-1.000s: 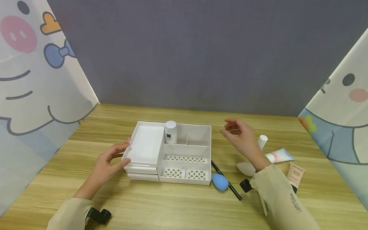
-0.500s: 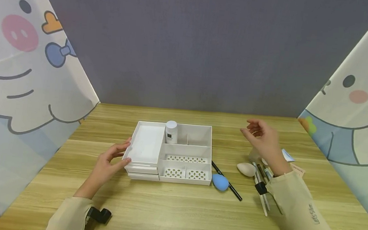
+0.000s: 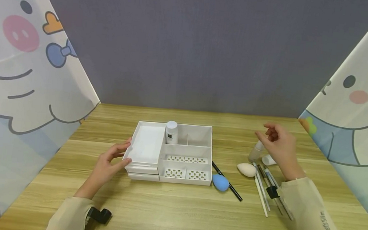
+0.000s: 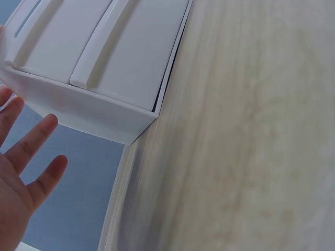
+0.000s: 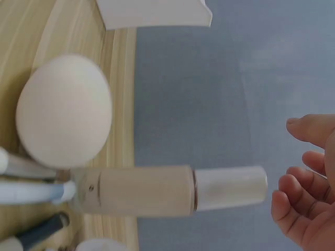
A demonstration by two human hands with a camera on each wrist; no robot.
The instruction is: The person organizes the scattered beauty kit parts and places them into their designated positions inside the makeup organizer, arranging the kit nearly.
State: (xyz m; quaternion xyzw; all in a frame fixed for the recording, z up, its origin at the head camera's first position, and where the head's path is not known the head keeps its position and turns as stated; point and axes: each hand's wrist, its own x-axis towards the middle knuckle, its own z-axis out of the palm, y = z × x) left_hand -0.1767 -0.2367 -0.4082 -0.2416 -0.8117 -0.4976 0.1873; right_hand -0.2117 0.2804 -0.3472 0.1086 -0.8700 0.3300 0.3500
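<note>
My left hand (image 3: 109,161) rests at the left front corner of a white desktop organizer (image 3: 146,142), thumb on its front edge. In the left wrist view its fingers (image 4: 34,141) are spread beside the organizer's wall, near two drawer fronts. A white-capped bottle (image 3: 171,133) stands in the organizer's back compartment. Over on the right, my right hand (image 3: 278,147) is held above the table with loosely bent fingers and holds nothing. Just beside it stands an upright foundation bottle (image 3: 255,153) with beige contents. In the right wrist view, its white cap (image 5: 233,188) points towards the fingers.
A beige makeup sponge (image 3: 246,169) lies by several makeup brushes (image 3: 262,196). Against the organizer's right side are a blue sponge (image 3: 220,183) and a black pencil (image 3: 236,194). A tube's white cap (image 3: 268,159) shows under my right hand; the rest is hidden.
My right hand has moved right, away from the organizer to the foundation bottle, uncovering the brushes and covering the tubes. My left hand has stayed at the organizer.
</note>
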